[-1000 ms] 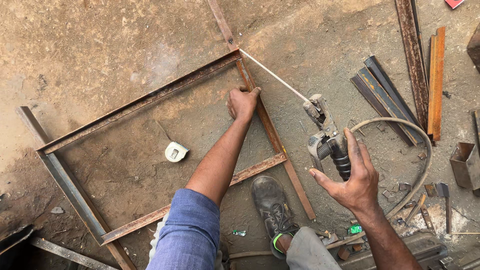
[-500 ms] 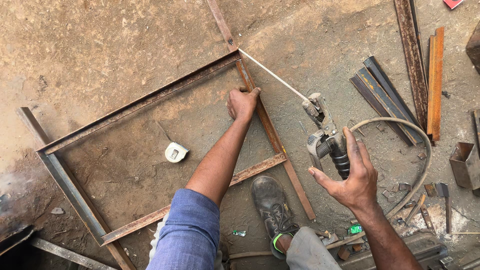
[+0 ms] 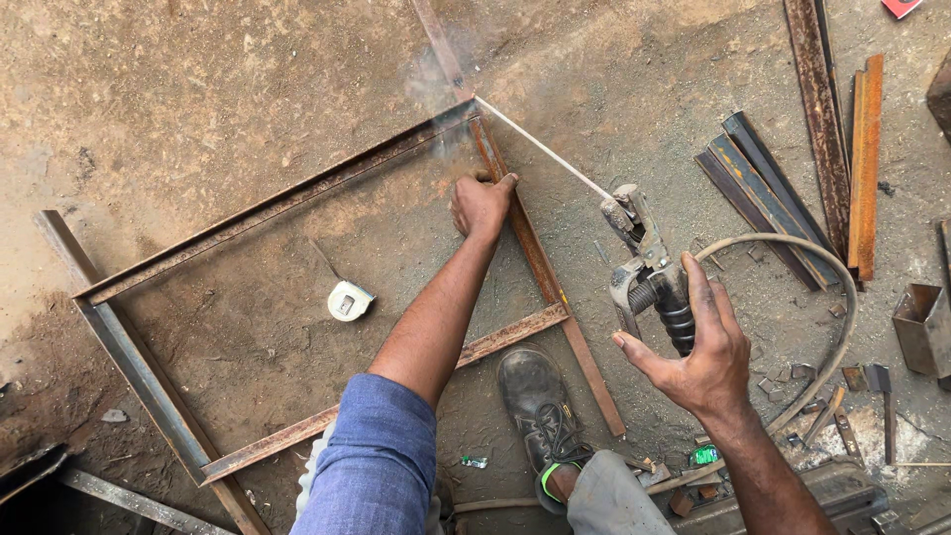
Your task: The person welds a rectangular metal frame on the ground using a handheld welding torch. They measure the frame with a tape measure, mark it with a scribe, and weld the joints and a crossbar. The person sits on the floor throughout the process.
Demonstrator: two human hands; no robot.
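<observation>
A rectangular frame of rusty steel angle bars point(image 3: 277, 203) lies flat on the dirt floor. My left hand point(image 3: 482, 203) presses down on its right-hand bar point(image 3: 540, 263), just below the far corner. My right hand point(image 3: 698, 352) grips a welding electrode holder point(image 3: 649, 267). Its thin white rod point(image 3: 543, 149) reaches up-left and its tip touches the frame's far corner point(image 3: 474, 104), where faint smoke rises. A thick cable point(image 3: 802, 263) loops away from the holder to the right.
A tape measure point(image 3: 349, 299) lies inside the frame. Loose steel bars point(image 3: 768, 193) and long rusty strips point(image 3: 842, 129) lie at the right. A small metal box point(image 3: 921, 327) and scraps sit at the right edge. My boot point(image 3: 540, 411) stands beside the frame's near bar.
Smoke now rises at the frame's far corner where the rod tip rests. Both hands have stayed almost where they were.
</observation>
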